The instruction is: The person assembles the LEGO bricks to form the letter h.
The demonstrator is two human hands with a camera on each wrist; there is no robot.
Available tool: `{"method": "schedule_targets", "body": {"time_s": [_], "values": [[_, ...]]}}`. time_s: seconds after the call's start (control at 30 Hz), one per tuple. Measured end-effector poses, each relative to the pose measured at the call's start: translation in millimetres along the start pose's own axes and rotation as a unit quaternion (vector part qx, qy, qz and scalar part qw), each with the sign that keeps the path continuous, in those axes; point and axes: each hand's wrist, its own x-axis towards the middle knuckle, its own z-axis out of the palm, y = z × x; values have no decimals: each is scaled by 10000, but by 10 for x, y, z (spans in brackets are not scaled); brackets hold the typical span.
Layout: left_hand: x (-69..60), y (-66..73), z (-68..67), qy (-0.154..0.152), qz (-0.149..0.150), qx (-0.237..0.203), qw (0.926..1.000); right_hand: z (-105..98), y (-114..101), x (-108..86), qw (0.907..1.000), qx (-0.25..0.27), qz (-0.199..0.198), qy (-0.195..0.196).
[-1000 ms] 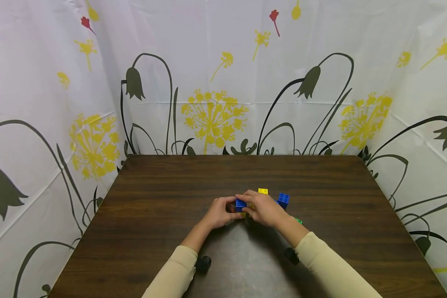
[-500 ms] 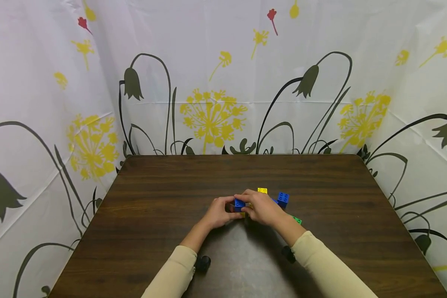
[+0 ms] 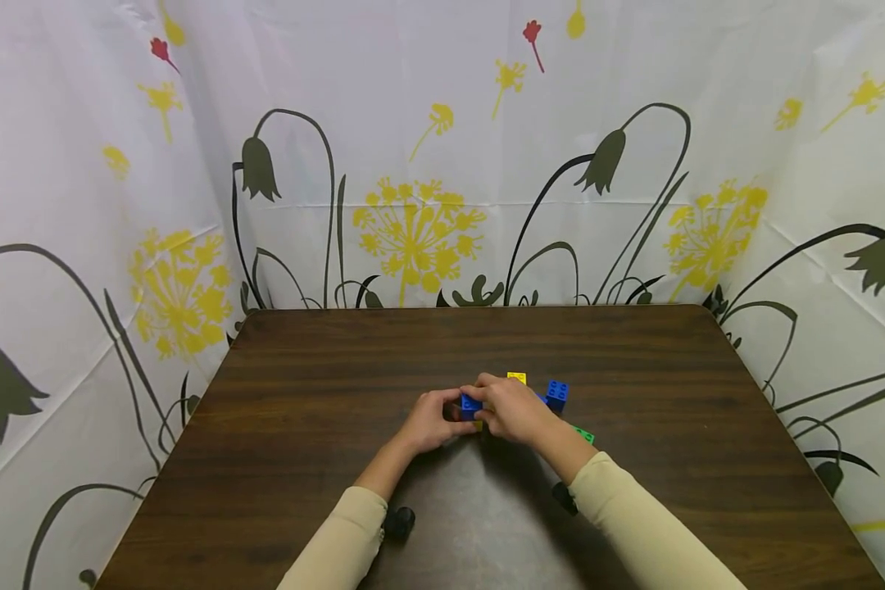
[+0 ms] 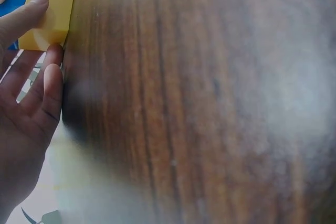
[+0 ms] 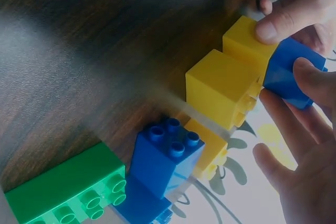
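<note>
Between the fingers of the right hand point(image 3: 516, 412), a pinched blue block point(image 3: 470, 406) meets the yellow block point(image 5: 245, 39) gripped by the left hand point(image 3: 425, 422), apparently being joined, which likely calls next for firm pressing.

Tallied three yellow building bricks point(image 5: 218, 82), three blue building bricks point(image 5: 165, 165), one green building brick point(image 5: 71, 184): seven visible. One left hand point(image 3: 428, 423), one right hand point(image 3: 515, 408) showed. Also logged: two cream sleeves point(image 3: 339, 537), two black wrist cameras point(image 3: 400, 524), one wood-grain table point(image 3: 324, 360).
</note>
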Motion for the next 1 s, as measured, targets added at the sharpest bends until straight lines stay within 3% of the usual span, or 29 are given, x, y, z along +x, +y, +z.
{"method": "schedule_targets", "body": {"time_s": [0.33, 0.53, 0.77, 1.0], "values": [[11, 35, -17, -36, 0, 37, 10000, 16, -6, 4, 9992, -390, -112, -51], [6, 37, -22, -29, 24, 38, 10000, 9, -19, -2, 9996, -249, -58, -104], [-7, 29, -32, 216, 137, -114, 9996, 25, -5, -16, 9999, -89, -6, -86], [-8, -15, -51, 193, 165, -133, 9996, 29, 6, -48, 9999, -134, -58, -63]]}}
